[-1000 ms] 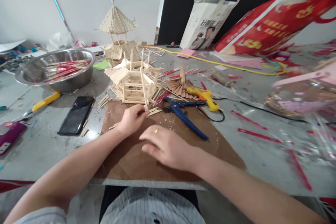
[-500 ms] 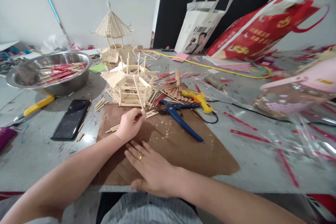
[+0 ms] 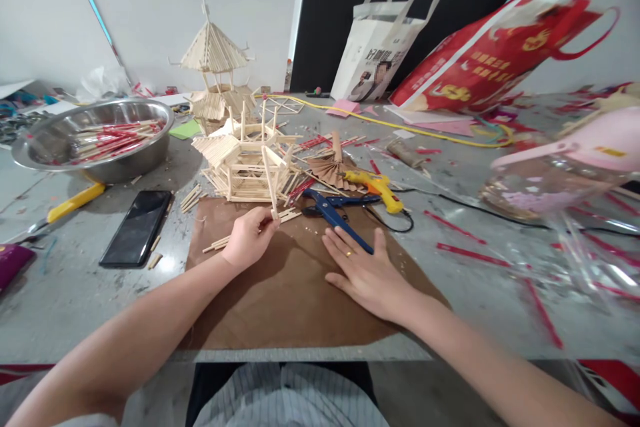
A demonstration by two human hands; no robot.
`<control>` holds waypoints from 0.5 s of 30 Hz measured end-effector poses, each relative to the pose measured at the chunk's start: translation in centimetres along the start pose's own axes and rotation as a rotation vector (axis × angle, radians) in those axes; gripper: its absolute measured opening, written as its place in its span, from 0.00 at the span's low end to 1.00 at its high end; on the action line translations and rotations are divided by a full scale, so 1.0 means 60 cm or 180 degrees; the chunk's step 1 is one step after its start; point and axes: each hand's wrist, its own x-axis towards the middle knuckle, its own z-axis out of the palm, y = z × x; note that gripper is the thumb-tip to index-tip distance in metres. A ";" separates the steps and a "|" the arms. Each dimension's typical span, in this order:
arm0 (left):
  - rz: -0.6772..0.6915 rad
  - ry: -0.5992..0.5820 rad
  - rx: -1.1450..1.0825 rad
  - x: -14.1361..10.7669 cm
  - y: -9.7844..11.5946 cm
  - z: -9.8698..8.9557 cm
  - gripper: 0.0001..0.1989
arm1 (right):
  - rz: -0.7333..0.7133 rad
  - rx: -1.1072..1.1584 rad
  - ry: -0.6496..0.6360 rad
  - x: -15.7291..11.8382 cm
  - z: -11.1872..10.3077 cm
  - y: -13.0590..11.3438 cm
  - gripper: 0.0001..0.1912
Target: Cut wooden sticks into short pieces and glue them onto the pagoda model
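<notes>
My left hand (image 3: 251,237) is closed in a pinch on the lower end of a thin wooden stick (image 3: 271,180), which tilts up in front of an unfinished pavilion model (image 3: 245,167) built of similar sticks. Flat on the brown sheet (image 3: 280,307), my right hand (image 3: 367,273) lies with fingers spread. Its fingertips are beside the blue handle of a cutting tool (image 3: 345,223), partly covering it. A yellow glue gun (image 3: 383,190) rests just beyond. Short sticks (image 3: 217,244) lie by my left wrist.
At the left are a steel bowl (image 3: 155,153) of sticks, a phone (image 3: 137,228) and a yellow-handled tool (image 3: 75,203). A roofed stick pavilion (image 3: 215,53) stands behind. Bags, a yellow cord (image 3: 400,125), a pink-lidded container (image 3: 540,187) and red strips (image 3: 473,254) occupy the right.
My right hand has slid across the brown sheet, away from my left wrist, to the right and forward beside the blue handle. My left hand keeps its stick almost in place.
</notes>
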 end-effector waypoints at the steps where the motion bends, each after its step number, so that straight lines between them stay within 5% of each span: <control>1: 0.0006 -0.0016 -0.0008 0.000 0.000 0.001 0.07 | -0.0024 -0.0104 0.0089 -0.010 0.004 0.014 0.32; 8: -0.0047 -0.0458 -0.0111 0.004 0.003 -0.002 0.07 | 0.0142 -0.0376 0.0660 -0.041 -0.010 0.061 0.21; 15: -0.0522 -0.1056 -0.0929 0.009 0.007 -0.006 0.08 | 0.0201 0.0892 0.1689 0.051 -0.068 -0.004 0.14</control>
